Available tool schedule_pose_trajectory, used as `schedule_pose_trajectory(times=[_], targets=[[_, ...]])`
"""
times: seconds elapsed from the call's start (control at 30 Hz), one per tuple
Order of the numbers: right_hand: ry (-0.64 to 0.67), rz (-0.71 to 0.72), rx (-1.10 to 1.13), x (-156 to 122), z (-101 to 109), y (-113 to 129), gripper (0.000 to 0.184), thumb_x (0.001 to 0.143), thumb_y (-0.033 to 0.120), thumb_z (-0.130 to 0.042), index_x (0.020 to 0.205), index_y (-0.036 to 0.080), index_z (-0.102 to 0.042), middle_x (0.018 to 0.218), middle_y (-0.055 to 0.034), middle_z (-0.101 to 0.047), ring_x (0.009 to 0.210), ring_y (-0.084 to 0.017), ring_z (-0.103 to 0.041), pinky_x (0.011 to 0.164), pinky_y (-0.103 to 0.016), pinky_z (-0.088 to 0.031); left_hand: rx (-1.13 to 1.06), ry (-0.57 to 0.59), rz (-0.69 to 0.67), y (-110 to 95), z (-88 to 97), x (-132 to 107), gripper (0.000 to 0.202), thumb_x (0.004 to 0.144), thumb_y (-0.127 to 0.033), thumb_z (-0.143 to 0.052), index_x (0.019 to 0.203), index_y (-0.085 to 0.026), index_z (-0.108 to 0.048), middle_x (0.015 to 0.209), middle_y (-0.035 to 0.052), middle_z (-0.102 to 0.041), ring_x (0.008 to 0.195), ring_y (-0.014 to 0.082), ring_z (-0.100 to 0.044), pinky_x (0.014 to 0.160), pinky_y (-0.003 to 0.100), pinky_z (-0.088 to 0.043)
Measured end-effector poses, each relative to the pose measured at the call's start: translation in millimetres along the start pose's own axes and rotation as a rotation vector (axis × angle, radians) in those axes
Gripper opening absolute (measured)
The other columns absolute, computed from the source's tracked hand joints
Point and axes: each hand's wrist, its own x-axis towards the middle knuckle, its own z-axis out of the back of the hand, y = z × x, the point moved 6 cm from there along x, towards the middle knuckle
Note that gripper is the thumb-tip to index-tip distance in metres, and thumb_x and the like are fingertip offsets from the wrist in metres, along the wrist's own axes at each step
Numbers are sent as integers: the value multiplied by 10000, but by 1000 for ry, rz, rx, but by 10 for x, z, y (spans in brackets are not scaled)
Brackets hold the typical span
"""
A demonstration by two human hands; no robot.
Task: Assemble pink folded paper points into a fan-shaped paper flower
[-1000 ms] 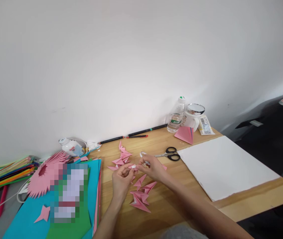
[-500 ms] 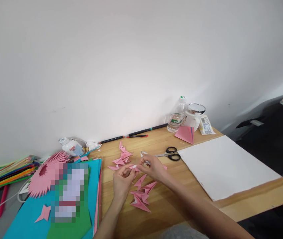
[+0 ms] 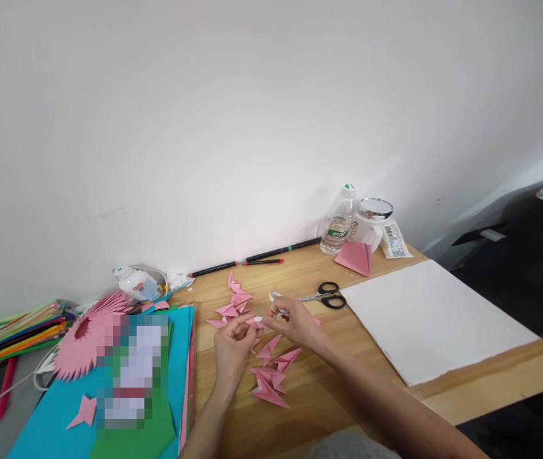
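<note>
My left hand is closed in a pinch on a small folded pink paper piece with a white patch. My right hand meets it from the other side, thumb and finger pressed together at the piece's right end. Behind the hands lies a pile of pointed pink folded paper pieces. Another group of pink folded pieces lies in front of them. Just beyond my right hand are black-handled scissors and a white curved object, partly hidden by that hand.
A white board lies at right. A water bottle, a mug and a pink paper sheet stand behind it. Pens line the wall. At left are a pink paper ring, coloured sheets and a white bottle.
Both hands stay almost in place. My left hand has shifted very slightly left with the pink piece, and more of the piece shows between the hands.
</note>
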Motion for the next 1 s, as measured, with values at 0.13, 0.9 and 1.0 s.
schedule_pose_trajectory(times=[0.13,0.9,1.0], targets=[[-2,-11,-27,7,-8,-23,167,710,320,-632,619,185,-597,629,25,-582,582,-112,-501,549,-204,-334,5,-5,-7,-18,-10,-11,220,516,-167,-692,733,-135,-668,554,14,-702,554,192,-683,461,198,-513],[-66,-126,-191,-30,23,41,183,675,326,-657,600,183,-572,650,8,-586,628,-138,-529,556,-219,-317,77,79,-71,17,-40,-2,142,605,-242,-685,704,-142,-668,644,35,-712,621,192,-683,603,268,-553],[-11,-52,-135,3,12,21,156,683,304,-653,611,180,-591,633,13,-565,602,-126,-508,540,-213,-314,82,109,-44,42,-23,20,166,629,-283,-684,722,-147,-659,643,24,-699,626,195,-682,551,250,-543]])
